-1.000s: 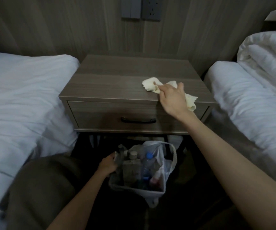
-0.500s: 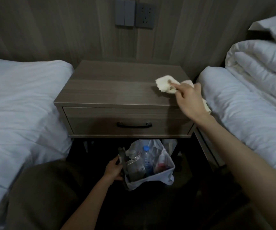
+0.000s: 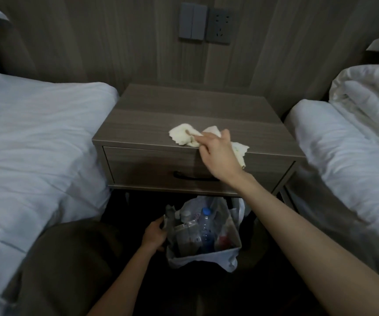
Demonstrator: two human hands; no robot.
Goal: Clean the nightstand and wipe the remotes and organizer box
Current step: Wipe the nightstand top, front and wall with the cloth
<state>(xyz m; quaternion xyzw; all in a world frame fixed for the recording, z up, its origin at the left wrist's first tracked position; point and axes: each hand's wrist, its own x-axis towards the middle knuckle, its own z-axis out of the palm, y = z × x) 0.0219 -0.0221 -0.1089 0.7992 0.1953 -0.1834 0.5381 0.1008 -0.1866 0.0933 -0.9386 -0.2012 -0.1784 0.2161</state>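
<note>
The wood-grain nightstand (image 3: pixel 161 110) stands between two beds, its top bare apart from a cream cloth (image 3: pixel 181 135). My right hand (image 3: pixel 218 156) holds the cloth down near the middle of the front edge, index finger stretched over it. Part of the cloth hangs over the edge beside my palm. Below, my left hand (image 3: pixel 154 233) grips the left rim of a bag-lined bin (image 3: pixel 206 254) on the floor. The bin holds a blue-capped bottle (image 3: pixel 205 226) and other rubbish. No remotes or organizer box are in view.
White-sheeted beds flank the nightstand, one on the left (image 3: pixel 35 144) and one on the right (image 3: pixel 343 156) with a folded duvet. The drawer has a black handle (image 3: pixel 193 176). A switch and socket (image 3: pixel 204 23) sit on the wall. My knee (image 3: pixel 65 265) is at lower left.
My right hand has slid the cloth leftward along the front edge, from the right corner to about the middle. My left hand stays on the bin's rim.
</note>
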